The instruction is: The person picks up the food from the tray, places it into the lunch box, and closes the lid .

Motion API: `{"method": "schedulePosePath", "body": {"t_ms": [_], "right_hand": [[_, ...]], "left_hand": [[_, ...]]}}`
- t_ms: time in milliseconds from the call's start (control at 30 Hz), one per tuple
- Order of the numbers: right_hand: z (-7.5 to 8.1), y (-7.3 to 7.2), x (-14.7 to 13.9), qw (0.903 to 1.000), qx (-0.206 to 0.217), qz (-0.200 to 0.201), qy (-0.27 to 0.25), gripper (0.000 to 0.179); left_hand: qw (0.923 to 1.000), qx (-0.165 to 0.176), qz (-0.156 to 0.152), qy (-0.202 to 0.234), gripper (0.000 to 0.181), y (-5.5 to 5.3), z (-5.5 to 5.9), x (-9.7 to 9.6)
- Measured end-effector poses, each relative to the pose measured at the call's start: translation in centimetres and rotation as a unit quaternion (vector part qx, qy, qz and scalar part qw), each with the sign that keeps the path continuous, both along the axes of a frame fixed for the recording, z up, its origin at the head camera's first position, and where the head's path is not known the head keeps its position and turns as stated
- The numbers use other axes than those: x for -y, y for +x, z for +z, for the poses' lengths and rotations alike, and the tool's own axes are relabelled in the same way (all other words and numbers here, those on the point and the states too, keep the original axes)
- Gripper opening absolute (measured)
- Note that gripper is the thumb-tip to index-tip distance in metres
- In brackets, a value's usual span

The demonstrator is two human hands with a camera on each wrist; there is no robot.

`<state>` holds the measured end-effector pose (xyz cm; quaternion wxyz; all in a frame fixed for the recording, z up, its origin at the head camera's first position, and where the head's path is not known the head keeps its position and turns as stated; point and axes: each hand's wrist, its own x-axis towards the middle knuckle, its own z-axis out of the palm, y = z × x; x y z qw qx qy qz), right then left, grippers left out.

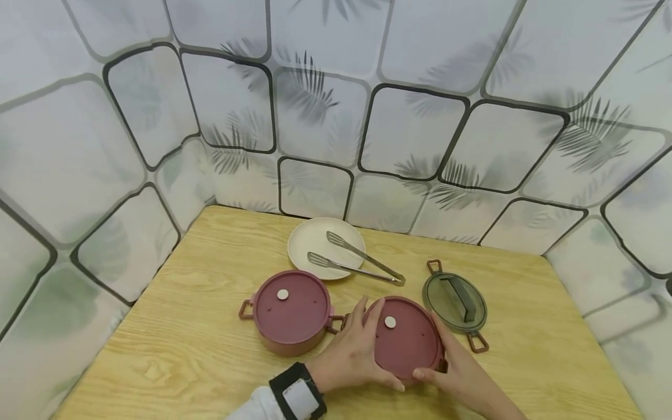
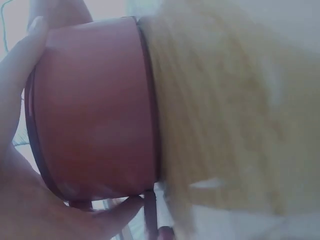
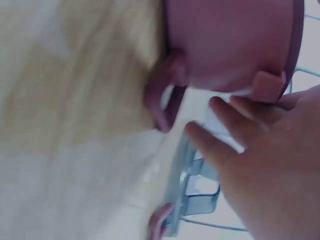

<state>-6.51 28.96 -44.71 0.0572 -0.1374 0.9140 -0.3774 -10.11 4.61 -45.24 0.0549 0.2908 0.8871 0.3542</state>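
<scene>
Both my hands hold a maroon lidded pot (image 1: 408,347) with a round white knob on its lid. My left hand (image 1: 350,351) spans its left side, fingers at the far rim and thumb along the near edge. From the right, my right hand (image 1: 455,368) has its thumb on the near rim and its fingers round the far right side. In the left wrist view the pot's smooth wall (image 2: 95,112) lies between thumb and fingers, its base close over the wood. The right wrist view shows a looped side handle (image 3: 165,92) below my fingers.
A second maroon pot (image 1: 291,312) stands just left, its right handle near my left hand. Behind lies a white plate (image 1: 300,242) with metal tongs (image 1: 362,271) across it. A round green pan (image 1: 438,300) with a bar-handled cover is at right. Patterned walls edge the wooden table (image 1: 199,303).
</scene>
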Motion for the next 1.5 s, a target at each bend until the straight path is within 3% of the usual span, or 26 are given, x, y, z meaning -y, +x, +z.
{"method": "schedulePosePath", "body": {"t_ms": [100, 167, 267, 433, 600, 833, 1000, 1367, 1500], "right_hand": [[-0.5, 0.0, -0.4, 0.9989, -0.007, 0.037, -0.029, 0.115], [-0.7, 0.1, -0.6, 0.9987, -0.019, 0.038, -0.026, 0.119], [-0.9, 0.3, -0.7, 0.9994, -0.018, 0.019, -0.024, 0.117], [-0.3, 0.9, -0.9, 0.9995, 0.010, -0.017, -0.024, 0.111], [1.7, 1.4, -0.8, 0.9988, -0.047, -0.005, 0.010, 0.110], [4.9, 1.3, 0.3, 0.9893, -0.137, 0.010, 0.050, 0.117], [6.5, 0.5, 2.1, 0.9889, -0.144, 0.009, 0.034, 0.117], [6.5, -2.2, 7.5, 0.9838, -0.163, 0.072, -0.020, 0.114], [7.8, -2.5, 10.1, 0.9841, -0.148, 0.085, -0.049, 0.112]], "left_hand": [[0.9993, -0.031, -0.014, 0.015, 0.134, -0.2, -0.3, 0.1], [0.9976, -0.060, -0.022, 0.025, 0.133, -0.3, -0.6, 0.1], [0.9957, -0.079, -0.024, 0.042, 0.131, -0.4, -0.8, 0.0], [0.9953, -0.080, -0.023, 0.050, 0.128, -0.2, -0.3, 0.0], [0.9948, -0.083, -0.025, 0.052, 0.126, 0.6, 1.5, 0.4], [0.9933, -0.089, -0.018, 0.071, 0.125, 1.2, 5.7, 2.0], [0.9919, -0.114, 0.001, 0.057, 0.125, 1.0, 7.7, 3.7], [0.9927, -0.113, 0.036, 0.019, 0.124, -0.1, 8.8, 9.1], [0.9929, -0.107, 0.052, 0.008, 0.125, -0.4, 8.6, 11.0]]}}
